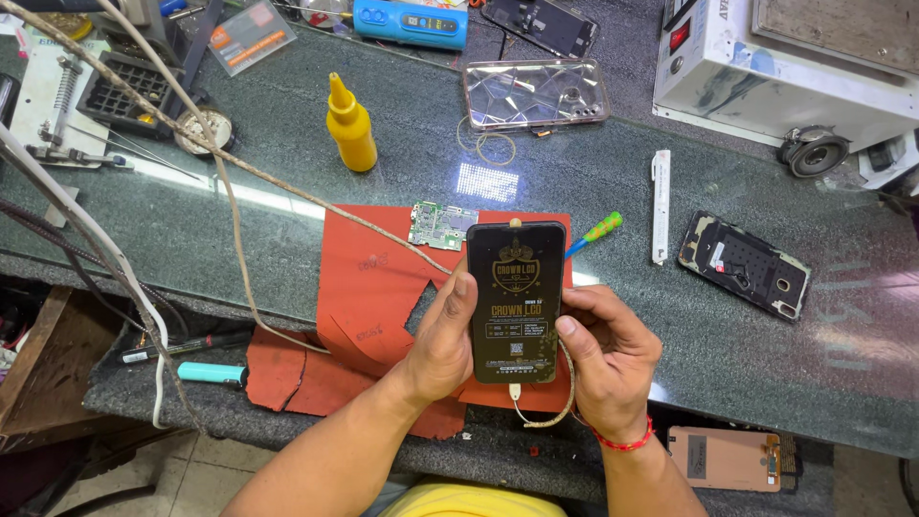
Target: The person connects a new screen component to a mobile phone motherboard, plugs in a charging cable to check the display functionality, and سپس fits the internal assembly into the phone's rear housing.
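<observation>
Both hands grip a black rectangular phone screen panel (pixel 515 302) above a torn red rubber mat (pixel 373 287): left hand (pixel 442 340) curled around its left edge, right hand (pixel 605 359) clasping the right edge. Farther off on the dark stone counter (pixel 239 230) stand a yellow squeeze bottle (pixel 350 127) and a green circuit board (pixel 440 225).

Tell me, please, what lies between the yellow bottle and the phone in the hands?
In the head view, a small green circuit board on the red mat lies between yellow bottle and phone.
</observation>
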